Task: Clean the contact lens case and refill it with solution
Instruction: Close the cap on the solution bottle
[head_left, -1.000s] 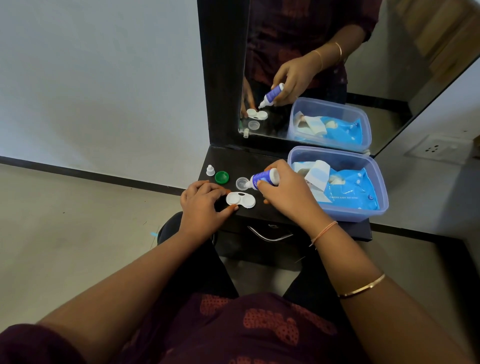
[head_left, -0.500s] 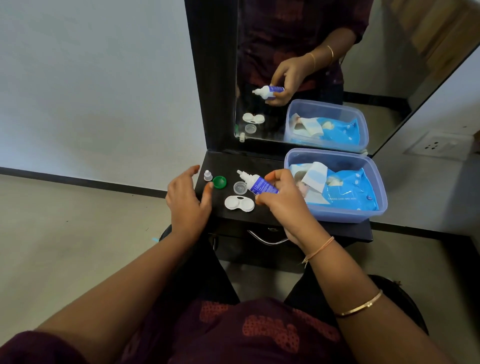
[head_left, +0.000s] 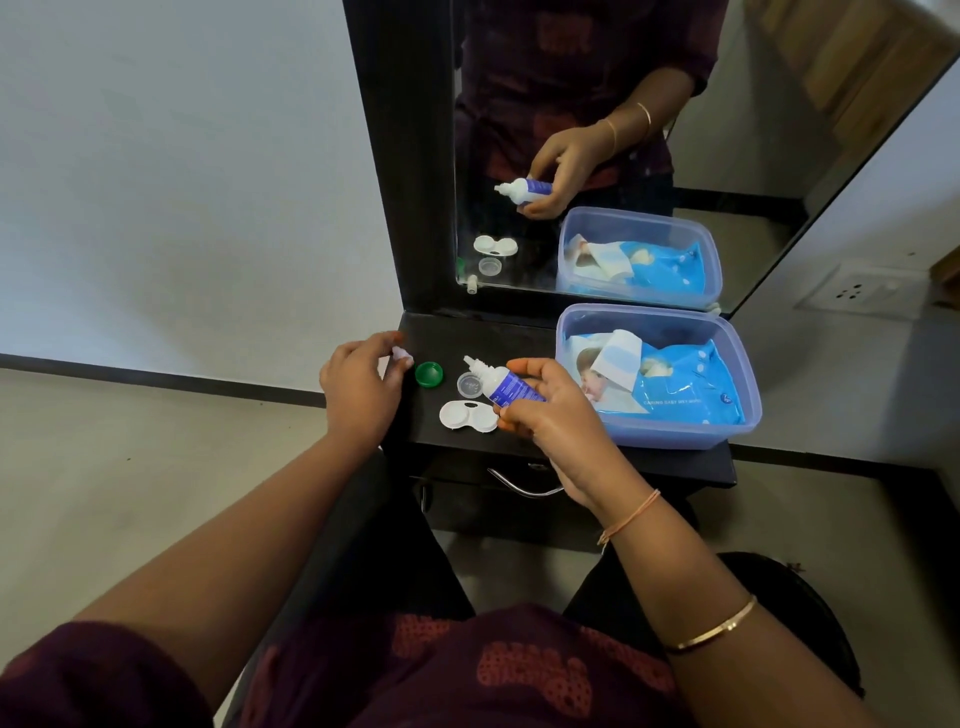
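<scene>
Contact lens case (head_left: 468, 416) lies open on the dark shelf (head_left: 519, 332), white, both wells facing up, its long axis running left to right across the person. It sits between the two hands but much nearer the right hand (head_left: 550, 421), whose fingers come down just beside the case's right well. That hand is wrapped round the solution bottle (head_left: 506, 384), held almost level just behind the case, bare nozzle pointing left and slightly away.

Left of the case, well apart from it, the left hand (head_left: 361, 387) has its fingertips pinched on the small white cap (head_left: 402, 355). A green lid (head_left: 429, 374) lies between that hand and the case, and a clear lid (head_left: 470, 385) rests just behind the case, under the nozzle.

My guess is the cap must travel rightward to meet the nozzle. Whether the wells hold solution cannot be told.

Right of the case stands a blue tub (head_left: 727, 431) holding a wipes pack (head_left: 691, 384); its faint print seems to read "CARING BABY WET WIPES". The bottle's label is too small to read.
</scene>
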